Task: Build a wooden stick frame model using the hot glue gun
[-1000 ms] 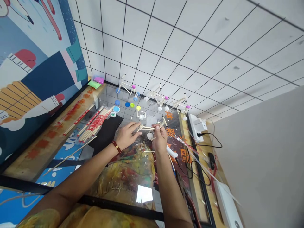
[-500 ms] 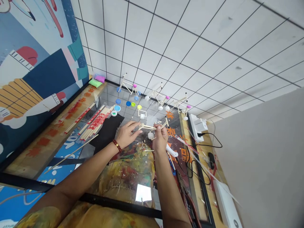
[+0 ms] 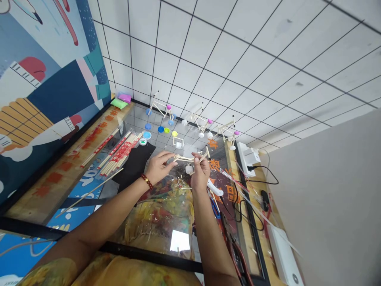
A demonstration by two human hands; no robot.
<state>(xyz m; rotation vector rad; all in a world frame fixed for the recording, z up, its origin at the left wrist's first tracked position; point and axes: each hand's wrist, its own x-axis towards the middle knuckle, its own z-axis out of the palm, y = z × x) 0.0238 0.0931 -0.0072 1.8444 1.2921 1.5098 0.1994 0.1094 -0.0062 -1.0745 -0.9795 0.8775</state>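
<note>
Over the glass tabletop [image 3: 166,222], both hands hold a small frame of pale wooden sticks [image 3: 186,159]. My left hand [image 3: 160,166], with a beaded bracelet at the wrist, pinches its left end between thumb and fingers. My right hand [image 3: 201,174] grips the right end, where a slanting stick with a dark tip [image 3: 207,152] rises above the fingers. A white round cap [image 3: 189,170] shows just below the frame; whether it is joined to it I cannot tell. Past the hands sits a small stick square with a white piece [image 3: 178,145].
Three stick-and-cap models [image 3: 160,107] stand along the wall, near loose coloured caps [image 3: 161,129]. Left lie packaged chopsticks [image 3: 122,153], black sheet [image 3: 133,163] and a long stick [image 3: 89,194]. Right are a white-handled tool [image 3: 216,188], blue-handled scissors [image 3: 215,209], pliers [image 3: 230,240], cables and a power strip [image 3: 247,159].
The fingers of my right hand have shifted slightly on the frame, and its dark-tipped stick has tilted a little. My left hand keeps its pinch in nearly the same place.
</note>
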